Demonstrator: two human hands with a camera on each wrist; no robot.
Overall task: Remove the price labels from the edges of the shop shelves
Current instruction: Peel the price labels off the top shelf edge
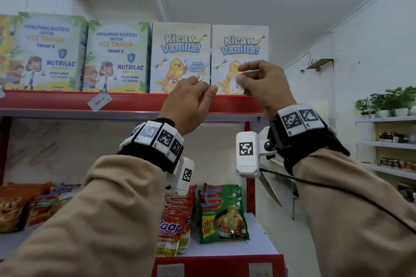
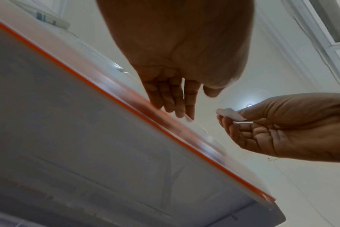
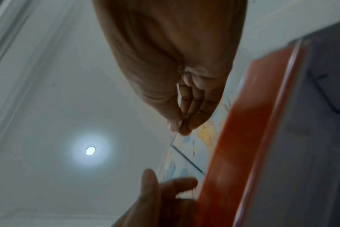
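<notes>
1. Sleeves (image 1: 108, 220), tan, two, nearest the lens; each wrist carries a black band with white marker blocks.
2. Right hand (image 1: 264, 84): raised just above the red shelf edge (image 1: 135, 102), in front of the right-hand Kicaw Vanilla box (image 1: 239, 51). Thumb and fingers pinch a white price label (image 1: 239, 84), which is off the edge and held in the air; printed digits partly legible. A thin clear strip (image 1: 248, 71) is also held between the fingertips, edge-on in the right wrist view.
3. Left hand (image 1: 191, 102): just left of the right hand, apart from it. Fingers extended, tips resting on the red shelf edge, holding nothing; confirmed in the left wrist view (image 2: 171, 99).
4. Second price label (image 1: 99, 101): still on the red shelf edge, well left of the left hand, tilted, hanging askew below the Nutrilac box (image 1: 117, 56).
5. Above the red shelf edge, left to right: two Nutrilac boxes, two Kicaw Vanilla boxes, all upright, side by side.
6. Below the red shelf edge: instant noodle packets (image 1: 222, 216), green and red, standing on a white shelf; orange packets (image 1: 20, 204) further left.
7. Lowest red edge (image 1: 216, 265): two pale labels, text unreadable.
8. Far right of the red shelf edge: white wall shelves with potted plants (image 1: 387, 101) and jars (image 1: 392, 137).
</notes>
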